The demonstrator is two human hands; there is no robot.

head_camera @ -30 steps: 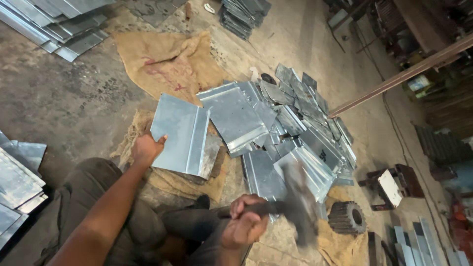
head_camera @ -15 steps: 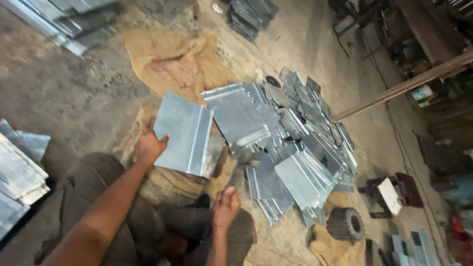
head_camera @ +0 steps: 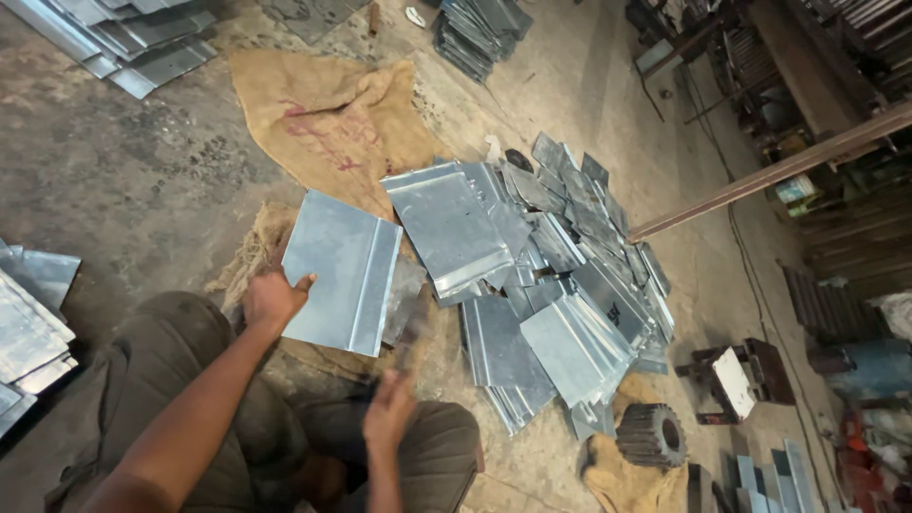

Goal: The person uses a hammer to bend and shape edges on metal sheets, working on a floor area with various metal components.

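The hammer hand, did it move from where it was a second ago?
Yes. The right hand has come down, from raised beside the gear-like metal part to low by the sheet that the left hand holds.

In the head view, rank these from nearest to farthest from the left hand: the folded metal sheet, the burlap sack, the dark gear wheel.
1. Folded metal sheet: touched by the left hand.
2. Burlap sack: on the floor beyond the sheet.
3. Gear wheel: far right, past the pile.
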